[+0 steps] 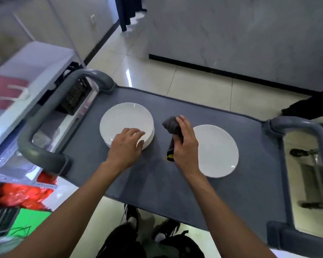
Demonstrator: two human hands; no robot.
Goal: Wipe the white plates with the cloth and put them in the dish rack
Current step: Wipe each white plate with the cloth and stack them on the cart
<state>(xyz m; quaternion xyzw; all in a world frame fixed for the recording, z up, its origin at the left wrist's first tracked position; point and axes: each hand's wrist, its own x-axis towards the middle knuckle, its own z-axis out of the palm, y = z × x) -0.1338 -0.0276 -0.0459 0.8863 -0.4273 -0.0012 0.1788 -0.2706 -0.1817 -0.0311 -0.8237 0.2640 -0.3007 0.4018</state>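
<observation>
A stack of white plates point(124, 120) sits on the left half of a grey cart top point(194, 192). My left hand point(128, 146) rests on the near rim of the top plate, fingers curled over its edge. A single white plate point(218, 151) lies flat to the right. Between the two, my right hand point(186, 146) grips a dark grey cloth point(172, 127), bunched above my fingers, its tail hanging down to the cart. A black slatted dish rack point(76, 95) stands off the cart's far left corner, partly hidden behind the handle.
Grey tubular handles rise at the cart's left end point(45, 116) and right end point(306, 127). Left of the cart stand a white shelf unit point(26, 75), red bags point(24, 192) and a green sheet point(29, 220). Beyond lie a tiled floor point(194, 81) and a marble wall.
</observation>
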